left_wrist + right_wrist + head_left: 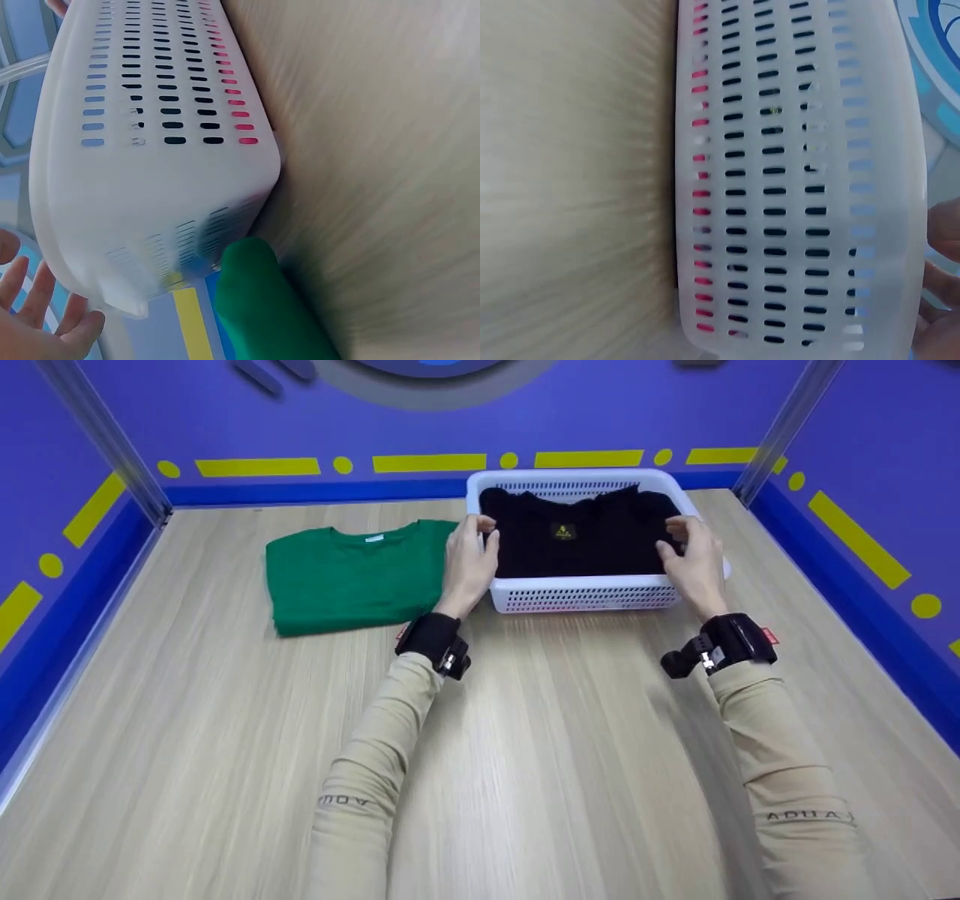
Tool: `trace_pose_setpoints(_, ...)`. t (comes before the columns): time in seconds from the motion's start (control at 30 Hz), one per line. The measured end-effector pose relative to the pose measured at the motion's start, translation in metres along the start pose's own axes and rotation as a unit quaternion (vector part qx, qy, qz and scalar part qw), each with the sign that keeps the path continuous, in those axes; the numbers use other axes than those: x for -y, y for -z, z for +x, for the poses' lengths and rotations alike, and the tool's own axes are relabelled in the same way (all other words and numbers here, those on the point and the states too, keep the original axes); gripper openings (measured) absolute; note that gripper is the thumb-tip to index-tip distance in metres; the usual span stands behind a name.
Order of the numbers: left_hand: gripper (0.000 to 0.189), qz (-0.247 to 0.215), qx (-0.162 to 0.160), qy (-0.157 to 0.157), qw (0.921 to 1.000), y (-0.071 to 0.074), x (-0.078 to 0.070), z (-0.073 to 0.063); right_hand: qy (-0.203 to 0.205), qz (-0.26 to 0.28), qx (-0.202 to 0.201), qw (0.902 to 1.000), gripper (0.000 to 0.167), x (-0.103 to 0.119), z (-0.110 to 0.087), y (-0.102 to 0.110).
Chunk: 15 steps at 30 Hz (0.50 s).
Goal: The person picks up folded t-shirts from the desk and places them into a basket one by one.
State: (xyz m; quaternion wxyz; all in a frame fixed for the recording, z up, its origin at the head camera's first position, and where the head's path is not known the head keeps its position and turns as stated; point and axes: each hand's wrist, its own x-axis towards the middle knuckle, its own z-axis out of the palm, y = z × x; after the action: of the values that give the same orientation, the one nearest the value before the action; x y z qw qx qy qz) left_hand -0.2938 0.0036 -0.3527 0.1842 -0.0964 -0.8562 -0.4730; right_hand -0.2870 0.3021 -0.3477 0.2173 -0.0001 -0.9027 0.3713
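Note:
A white slotted basket (585, 594) holds a folded black shirt (600, 532) with a yellow-printed neck label. My left hand (469, 559) is at the basket's left rim, its loosely bent fingers reaching over the shirt's left edge. In the left wrist view, that hand's thumb and fingers (36, 304) are spread apart beside the basket's end. Over at the right rim, my right hand (694, 559) has its fingers and thumb parted above the shirt's right edge. Its fingers (941, 281) show partly behind the rim in the right wrist view.
Left of the basket lies a folded green shirt (356, 577) on the wooden table (540, 750), close by my left wrist. Something pink shows through the basket's lowest slots. Blue-purple panels (225, 420) with yellow marks wall the table at the back and sides.

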Motion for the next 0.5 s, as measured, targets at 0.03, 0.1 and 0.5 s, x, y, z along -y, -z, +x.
trace_pose_setpoints(0.03,0.022,0.005,0.001,-0.001,1.0,0.002,0.001,-0.002,0.004,0.002,-0.006,1.0,0.032,0.002,-0.002,-0.002)
trace_pose_setpoints(0.1,0.022,0.016,0.004,-0.006,0.9998,0.005,0.004,-0.007,0.017,0.007,-0.02,0.9996,0.027,0.006,-0.006,-0.006)
trace_pose_setpoints(0.5,0.026,0.096,0.035,-0.073,0.9921,0.033,0.015,-0.043,0.124,0.068,-0.072,0.9873,0.014,0.041,-0.035,-0.026)
